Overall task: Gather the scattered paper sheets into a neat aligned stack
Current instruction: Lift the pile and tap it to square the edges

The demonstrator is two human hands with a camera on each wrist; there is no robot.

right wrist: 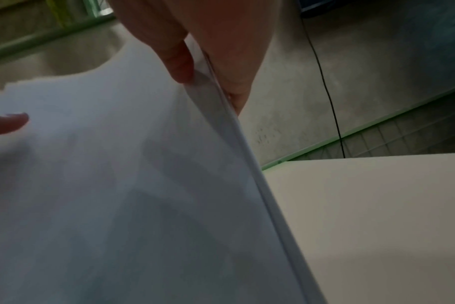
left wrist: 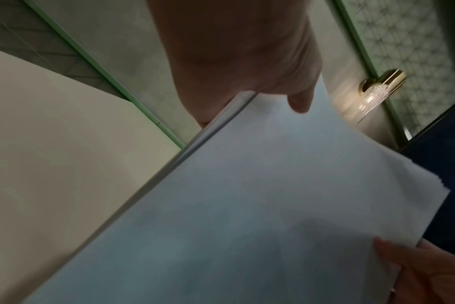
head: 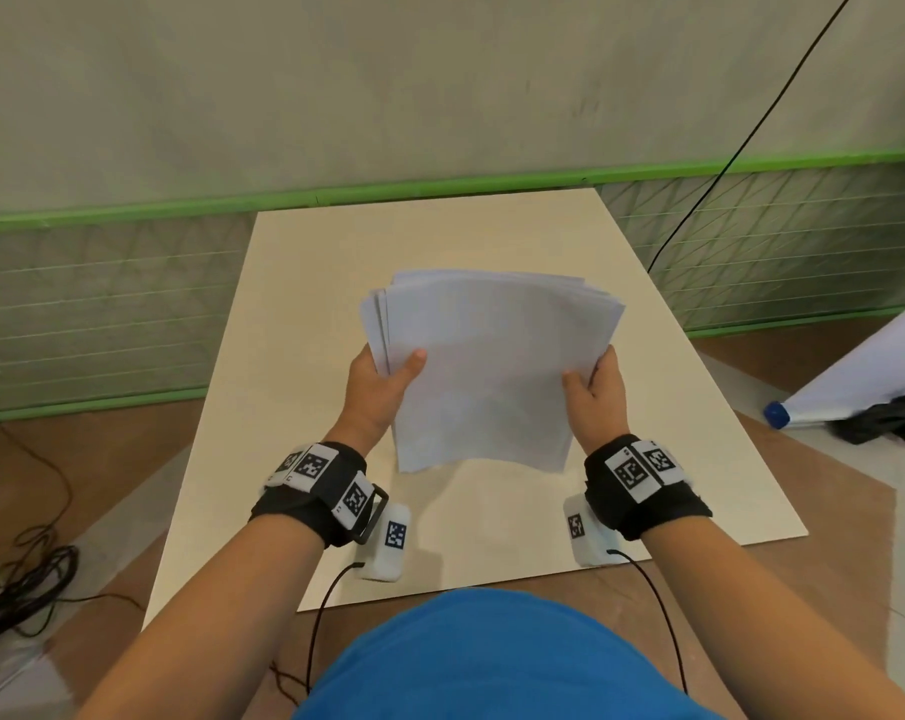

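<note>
A bundle of white paper sheets [head: 492, 371] is held up above the cream board [head: 294, 387], tilted toward me. My left hand [head: 382, 376] grips its left edge, thumb on the front face and fingers behind. My right hand [head: 598, 389] grips the right edge the same way. The sheets' far and left edges are fanned and uneven. In the left wrist view the sheets [left wrist: 247, 205] fill the frame with my left hand [left wrist: 247, 67] pinching their edge. The right wrist view shows the sheets [right wrist: 104, 185] and my right hand [right wrist: 208, 51] pinching their edge.
The cream board lies on a brown floor. A green-trimmed mesh fence [head: 102, 304] runs behind it. Black cables [head: 24, 589] coil at the left. At the right lie a white roll with a blue cap [head: 776, 414] and a black object [head: 887, 415].
</note>
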